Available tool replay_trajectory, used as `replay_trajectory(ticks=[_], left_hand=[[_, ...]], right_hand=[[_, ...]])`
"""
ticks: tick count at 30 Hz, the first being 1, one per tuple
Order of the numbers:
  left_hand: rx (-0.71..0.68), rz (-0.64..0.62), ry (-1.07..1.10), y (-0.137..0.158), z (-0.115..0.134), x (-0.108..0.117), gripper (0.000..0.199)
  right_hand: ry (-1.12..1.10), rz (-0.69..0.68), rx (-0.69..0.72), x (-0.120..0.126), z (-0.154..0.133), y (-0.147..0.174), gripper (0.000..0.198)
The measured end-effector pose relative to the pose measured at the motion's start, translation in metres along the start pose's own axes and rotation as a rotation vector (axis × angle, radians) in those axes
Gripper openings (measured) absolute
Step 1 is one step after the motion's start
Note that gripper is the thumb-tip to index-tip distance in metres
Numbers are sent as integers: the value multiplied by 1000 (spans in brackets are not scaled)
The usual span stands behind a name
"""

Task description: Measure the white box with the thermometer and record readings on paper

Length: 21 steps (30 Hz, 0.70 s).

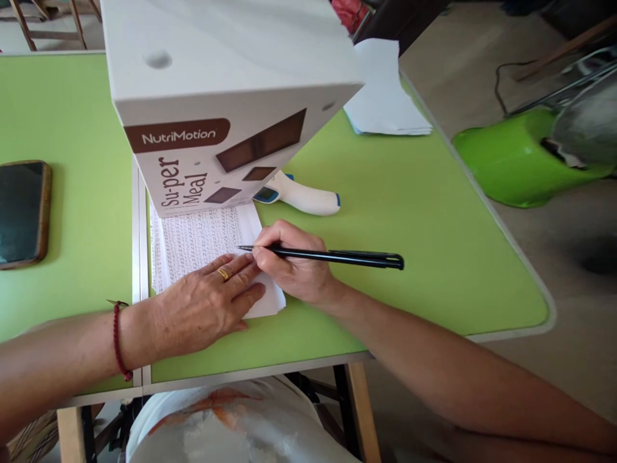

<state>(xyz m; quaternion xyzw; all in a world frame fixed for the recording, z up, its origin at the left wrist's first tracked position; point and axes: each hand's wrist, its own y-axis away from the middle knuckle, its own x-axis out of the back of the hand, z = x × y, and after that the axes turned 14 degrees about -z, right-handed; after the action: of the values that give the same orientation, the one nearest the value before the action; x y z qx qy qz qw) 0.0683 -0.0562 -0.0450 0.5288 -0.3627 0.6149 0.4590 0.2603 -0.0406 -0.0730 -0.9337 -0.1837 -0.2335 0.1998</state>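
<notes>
Box [231, 54] blocks passage beyond paper [205, 238]; tabletop [409, 212] right of white device [311, 198] lies open.

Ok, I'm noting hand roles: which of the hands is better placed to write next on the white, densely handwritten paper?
Probably the right hand: it grips the slim black pen, tip over the paper. The left hand lies palm-down on the paper, apparently steadying it, with no pen.

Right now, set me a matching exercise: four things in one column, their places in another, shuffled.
1. black pen
2. left hand
3. phone
4. green bucket

A. beyond the edge of the table
B. held in the right hand
C. resting on the written paper
D. at the picture's left edge

Pairs: 1-B, 2-C, 3-D, 4-A
</notes>
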Motion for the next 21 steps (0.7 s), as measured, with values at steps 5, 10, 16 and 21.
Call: replay_trajectory(ticks=[5,10,16,21], left_hand=[[0,-10,5,0,0,1,40],[5,-30,16,0,-1,2,39],[-11,-9,8,0,-2,1,42],[-11,-23,2,0,-2,2,39]], right_hand=[[-2,18,-15,0,0,0,14],[23,27,-12,0,0,0,13],[-4,3,5,0,0,-1,15],[-18,30,-7,0,0,-1,14]])
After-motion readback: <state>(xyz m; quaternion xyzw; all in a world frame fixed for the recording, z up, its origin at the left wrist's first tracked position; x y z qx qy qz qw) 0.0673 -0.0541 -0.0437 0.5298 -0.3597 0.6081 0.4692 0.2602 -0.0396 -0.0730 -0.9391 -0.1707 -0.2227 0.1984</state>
